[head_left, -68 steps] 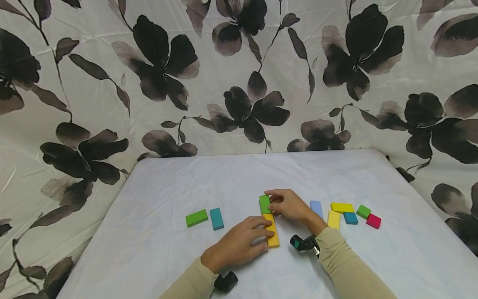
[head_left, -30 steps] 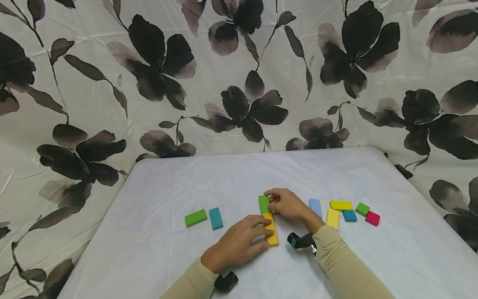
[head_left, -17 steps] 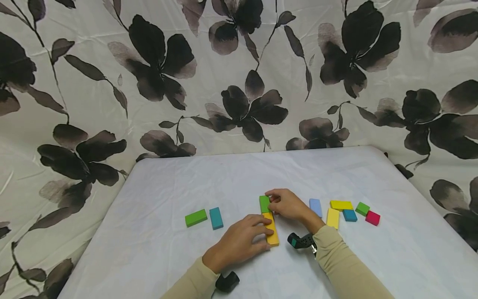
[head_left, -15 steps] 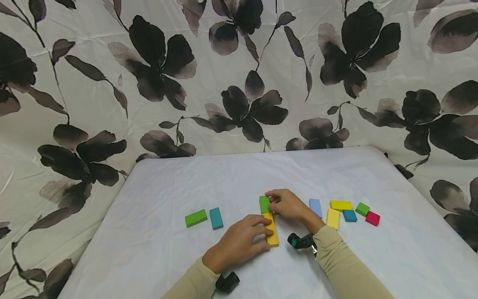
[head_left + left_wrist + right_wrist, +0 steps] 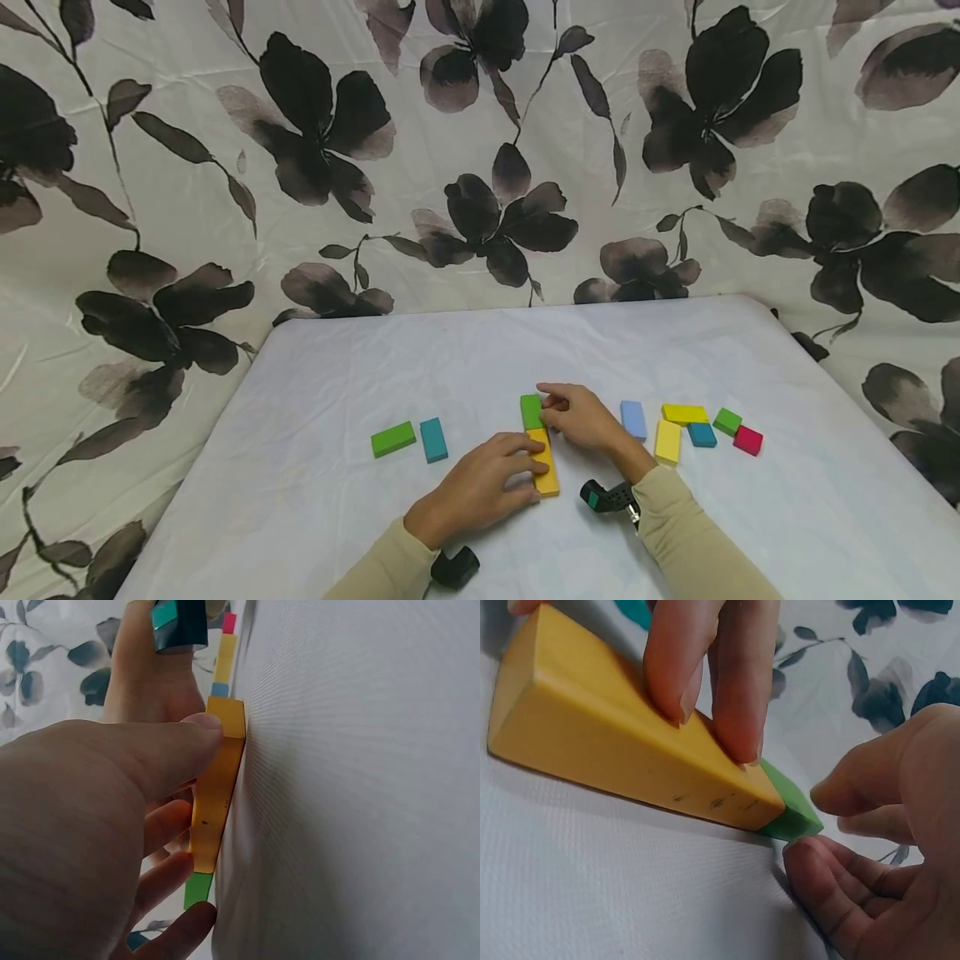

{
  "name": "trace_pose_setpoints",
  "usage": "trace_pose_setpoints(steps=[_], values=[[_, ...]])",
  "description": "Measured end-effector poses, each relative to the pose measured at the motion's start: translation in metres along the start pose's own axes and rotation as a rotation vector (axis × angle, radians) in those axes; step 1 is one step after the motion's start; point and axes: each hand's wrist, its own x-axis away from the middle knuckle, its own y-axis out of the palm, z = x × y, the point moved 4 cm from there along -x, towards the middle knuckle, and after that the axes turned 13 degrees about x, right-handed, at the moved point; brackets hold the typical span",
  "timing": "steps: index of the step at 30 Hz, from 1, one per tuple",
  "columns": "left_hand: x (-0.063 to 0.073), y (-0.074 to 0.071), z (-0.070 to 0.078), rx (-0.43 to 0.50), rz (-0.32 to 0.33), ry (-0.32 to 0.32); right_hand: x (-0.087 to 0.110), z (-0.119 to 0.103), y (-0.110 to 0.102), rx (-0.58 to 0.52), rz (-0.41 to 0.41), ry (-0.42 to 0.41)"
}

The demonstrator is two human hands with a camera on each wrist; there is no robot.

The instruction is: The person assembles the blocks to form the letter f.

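A long orange-yellow block [image 5: 548, 479] lies on the white cloth with a green block [image 5: 530, 410] end to end at its far end. My left hand [image 5: 483, 482] holds the orange-yellow block, thumb [image 5: 180, 746] by its near end and two fingertips [image 5: 739, 739] on its top. To the right of the green block is my right hand [image 5: 588, 423], its fingers bent loosely. In the right wrist view, that hand's thumb [image 5: 810, 866] and index finger [image 5: 847, 780] stand beside the green block, a small gap showing at the index fingertip.
Left of my hands lie a green block [image 5: 393, 439] and a teal block [image 5: 433, 440]. To the right are a light blue block [image 5: 633, 420], two yellow blocks [image 5: 685, 414], a blue block [image 5: 702, 435], a green block [image 5: 727, 422] and a red block [image 5: 747, 440]. Floral fabric [image 5: 420, 150] hangs behind.
My right hand has shifted slightly right and nearer, away from the green block it was pinching. My left hand and the two joined blocks stay in place.
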Motion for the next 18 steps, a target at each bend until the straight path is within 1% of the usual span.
trace_pose_setpoints(steps=[3, 6, 10, 12, 17, 18], values=[[0.000, 0.000, 0.000, 0.015, 0.000, -0.002, 0.005, 0.001, -0.002, -0.025, 0.030, 0.010], [0.000, -0.001, 0.000, 0.014, -0.003, -0.011, 0.010, -0.001, -0.007, -0.050, 0.070, -0.005], [0.001, 0.000, -0.002, 0.023, -0.006, -0.024, 0.021, 0.002, -0.017, -0.037, 0.120, -0.029], [0.002, 0.000, -0.002, 0.028, -0.003, -0.018, 0.030, 0.006, -0.023, -0.018, 0.139, -0.020], [0.002, 0.001, -0.001, 0.032, 0.010, 0.003, 0.053, 0.022, -0.041, 0.031, 0.203, 0.036], [0.002, 0.000, -0.001, 0.033, 0.010, 0.000, 0.058, 0.025, -0.045, 0.034, 0.216, 0.040]])
